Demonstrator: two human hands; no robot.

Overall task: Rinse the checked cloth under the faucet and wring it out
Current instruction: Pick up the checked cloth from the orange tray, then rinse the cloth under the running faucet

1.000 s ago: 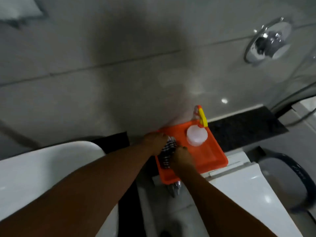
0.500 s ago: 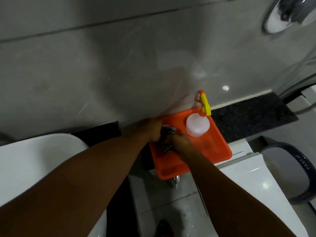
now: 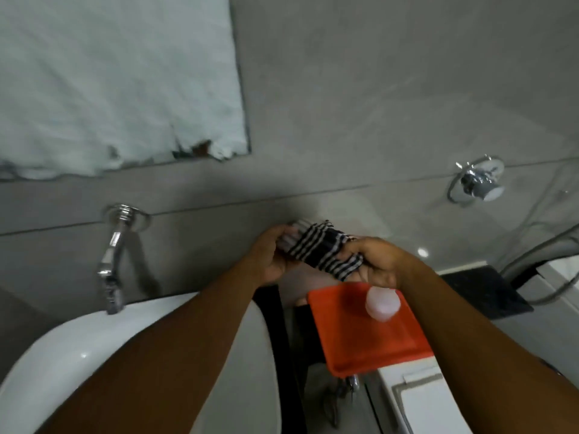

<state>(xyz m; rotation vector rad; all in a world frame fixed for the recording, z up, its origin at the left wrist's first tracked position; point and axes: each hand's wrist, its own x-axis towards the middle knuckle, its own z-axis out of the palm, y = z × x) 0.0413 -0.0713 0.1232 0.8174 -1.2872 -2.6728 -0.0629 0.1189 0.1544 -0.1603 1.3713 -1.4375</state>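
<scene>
The black-and-white checked cloth (image 3: 324,249) is stretched in the air between my two hands, above the far edge of the orange tray (image 3: 369,343). My left hand (image 3: 272,256) grips its left end and my right hand (image 3: 377,261) grips its right end. The chrome faucet (image 3: 112,255) juts from the grey wall at the left, over the white sink (image 3: 62,355). No water is visible at its spout. The cloth is well to the right of the faucet.
A white bottle top (image 3: 383,303) stands on the tray. A mirror (image 3: 116,83) hangs on the wall at upper left. A chrome wall valve (image 3: 479,183) and hoses (image 3: 532,255) are at the right. A white toilet tank lid (image 3: 423,399) lies below the tray.
Both hands have lifted the cloth out of the orange tray and now hold it in the air. My head has tilted up, bringing the faucet, sink and mirror into view.
</scene>
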